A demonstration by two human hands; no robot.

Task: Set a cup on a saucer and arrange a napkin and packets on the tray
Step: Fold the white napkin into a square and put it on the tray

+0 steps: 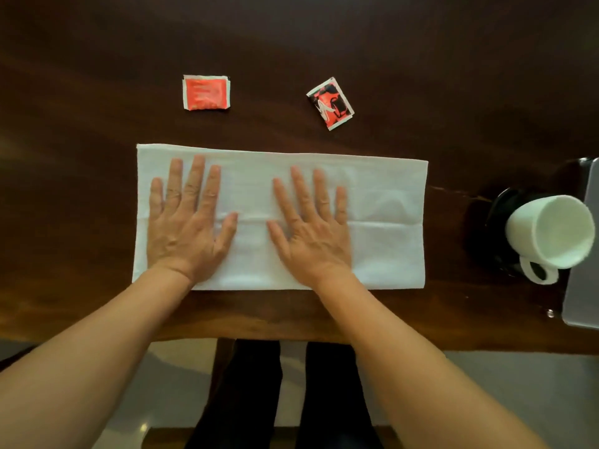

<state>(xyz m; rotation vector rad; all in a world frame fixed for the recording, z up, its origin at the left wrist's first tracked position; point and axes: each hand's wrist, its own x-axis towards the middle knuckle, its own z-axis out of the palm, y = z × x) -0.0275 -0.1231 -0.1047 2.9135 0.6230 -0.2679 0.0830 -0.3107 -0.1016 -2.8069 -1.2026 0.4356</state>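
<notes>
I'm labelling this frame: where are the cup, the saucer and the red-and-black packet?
cup (pixel 564 231), head view, white inside wall.
saucer (pixel 498 210), head view, dark left rim.
red-and-black packet (pixel 330 103), head view, printed face.

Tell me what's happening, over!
Left hand and right hand flat on long white paper napkin. White ceramic cup on round black saucer. Orange-red square packet, red-and-black packet lie beyond napkin; nothing blocking.

Tray (pixel 582 286) cut off by the right edge; saucer (pixel 496 215) partly hidden under the cup (pixel 551 233).
</notes>
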